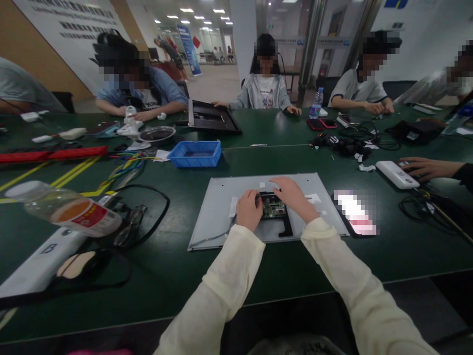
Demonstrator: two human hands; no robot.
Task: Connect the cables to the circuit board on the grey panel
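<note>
A flat grey metal panel (pixel 218 197) lies on the green table in front of me. On it sits a black plastic bracket (pixel 287 227) with a green circuit board (pixel 274 210) in it. My left hand (pixel 250 211) is closed around the bracket's left side, its fingers bent at the far left corner. My right hand (pixel 291 195) reaches over the far right part of the board, fingers stretched out and slightly curved, nothing visible in them. A thin grey cable (pixel 212 237) runs over the panel's near left part. White tape pieces stick to the panel.
A blue tray (pixel 195 155) stands beyond the panel. A lit phone (pixel 354 212) lies to the right, near a white power strip (pixel 397 175) and another person's hand (pixel 428 168). At left are a drink bottle (pixel 74 209) and black straps. Several people sit around the table.
</note>
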